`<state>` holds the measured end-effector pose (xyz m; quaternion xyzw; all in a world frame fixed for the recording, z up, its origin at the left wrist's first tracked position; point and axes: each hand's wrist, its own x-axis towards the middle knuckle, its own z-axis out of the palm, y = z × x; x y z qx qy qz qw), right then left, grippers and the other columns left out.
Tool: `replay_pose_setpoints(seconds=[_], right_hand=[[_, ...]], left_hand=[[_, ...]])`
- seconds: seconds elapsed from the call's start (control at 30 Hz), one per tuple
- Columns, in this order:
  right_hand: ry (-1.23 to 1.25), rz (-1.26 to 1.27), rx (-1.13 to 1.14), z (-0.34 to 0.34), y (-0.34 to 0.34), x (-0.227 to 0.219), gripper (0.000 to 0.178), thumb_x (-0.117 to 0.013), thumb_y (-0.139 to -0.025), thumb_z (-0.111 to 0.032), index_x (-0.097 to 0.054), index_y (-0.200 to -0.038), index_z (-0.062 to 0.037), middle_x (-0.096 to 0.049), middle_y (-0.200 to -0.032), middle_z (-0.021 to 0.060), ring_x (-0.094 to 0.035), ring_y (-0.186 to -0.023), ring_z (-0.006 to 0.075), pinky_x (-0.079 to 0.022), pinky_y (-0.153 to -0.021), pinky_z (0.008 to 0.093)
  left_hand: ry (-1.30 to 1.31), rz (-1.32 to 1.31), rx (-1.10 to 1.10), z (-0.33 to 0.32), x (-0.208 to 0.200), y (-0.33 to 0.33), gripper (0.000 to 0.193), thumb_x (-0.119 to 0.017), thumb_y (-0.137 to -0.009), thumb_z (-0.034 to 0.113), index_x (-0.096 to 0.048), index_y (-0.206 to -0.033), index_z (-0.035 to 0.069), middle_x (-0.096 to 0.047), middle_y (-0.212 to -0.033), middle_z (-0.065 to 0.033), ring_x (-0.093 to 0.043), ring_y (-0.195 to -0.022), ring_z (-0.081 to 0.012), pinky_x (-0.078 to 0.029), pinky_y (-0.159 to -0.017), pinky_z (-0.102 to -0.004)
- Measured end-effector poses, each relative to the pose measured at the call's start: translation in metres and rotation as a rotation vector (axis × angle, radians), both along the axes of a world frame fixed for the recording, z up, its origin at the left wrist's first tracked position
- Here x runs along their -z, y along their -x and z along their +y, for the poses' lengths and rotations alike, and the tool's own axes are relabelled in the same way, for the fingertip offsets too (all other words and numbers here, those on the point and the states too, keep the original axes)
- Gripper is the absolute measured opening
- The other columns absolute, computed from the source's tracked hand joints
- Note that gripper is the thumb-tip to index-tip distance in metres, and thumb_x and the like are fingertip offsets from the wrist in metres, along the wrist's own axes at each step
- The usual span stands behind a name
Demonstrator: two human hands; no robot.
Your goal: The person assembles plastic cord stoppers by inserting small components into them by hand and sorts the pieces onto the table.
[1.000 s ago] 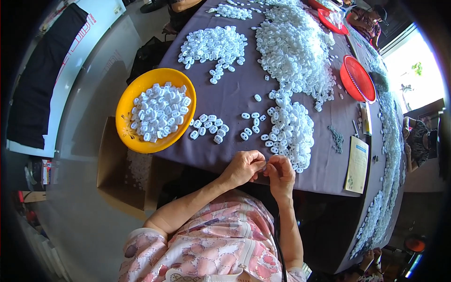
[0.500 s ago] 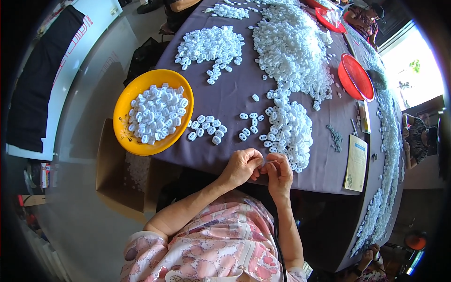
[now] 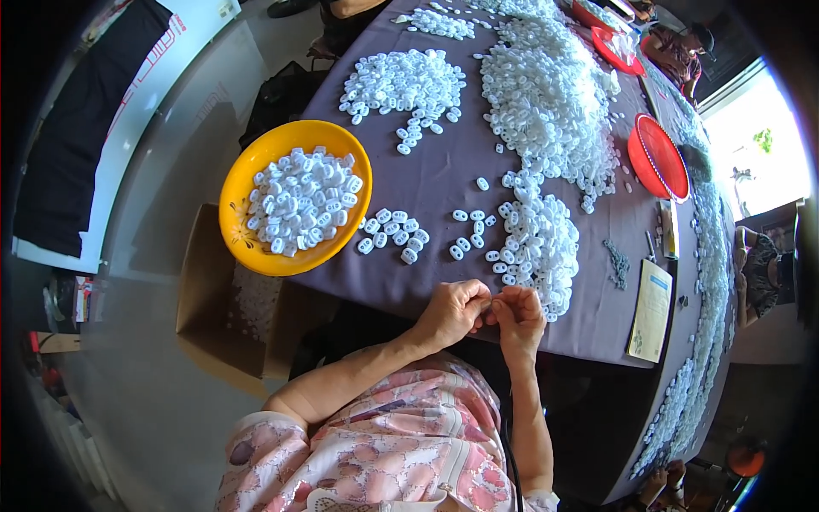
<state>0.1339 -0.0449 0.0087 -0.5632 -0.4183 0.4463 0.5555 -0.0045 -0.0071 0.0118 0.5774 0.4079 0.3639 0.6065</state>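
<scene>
Near the table's front edge, my left hand (image 3: 454, 312) and my right hand (image 3: 519, 317) meet fingertip to fingertip. Both are closed in a pinch, and whatever they hold is too small and too covered by the fingers to name. Just beyond my right hand lies a dense pile of small white oval plastic pieces (image 3: 546, 252) with two holes each. A few separate white pieces (image 3: 461, 245) sit to the left of that pile. Farther left is a loose cluster of the same pieces (image 3: 399, 230), beside a yellow bowl (image 3: 237, 183) heaped with more.
Larger heaps of white pieces (image 3: 546, 94) cover the far table. A red basket (image 3: 646, 158), a small dark grey heap (image 3: 616, 263) and a yellowish booklet (image 3: 650, 314) lie right. An open cardboard box (image 3: 196, 299) stands below the bowl. Other people (image 3: 678, 55) sit around the table.
The whole scene has shifted somewhat to the right in the picture as the view turned. My hands stay pinched together at the table edge, with only slight finger movement.
</scene>
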Motion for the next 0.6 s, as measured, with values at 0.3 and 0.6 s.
replay_pose_setpoints(seconds=[0.3,0.6], right_hand=[[-0.026,0.104,0.003,0.018,0.009,-0.014,0.012,-0.055,-0.091,-0.007,-0.058,-0.099,0.0005,-0.063,-0.084,0.0044,-0.055,-0.06,0.0065,-0.047,-0.054,0.0201],[-0.215,-0.966,-0.307,0.062,0.029,-0.021,0.018,-0.064,-0.079,-0.009,-0.062,-0.097,-0.0065,-0.057,-0.08,0.0112,-0.06,-0.067,0.0305,-0.046,-0.055,0.0392]], left_hand=[[0.19,-0.317,-0.091,-0.004,0.008,0.01,0.011,-0.055,-0.092,0.011,-0.055,-0.092,0.0,-0.06,-0.073,-0.0042,-0.058,-0.058,-0.0083,-0.049,-0.052,-0.0226],[0.217,-0.514,-0.087,-0.009,0.009,0.028,0.008,-0.052,-0.093,0.008,-0.053,-0.093,0.0,-0.059,-0.075,-0.0058,-0.059,-0.062,-0.0107,-0.049,-0.056,-0.0233]])
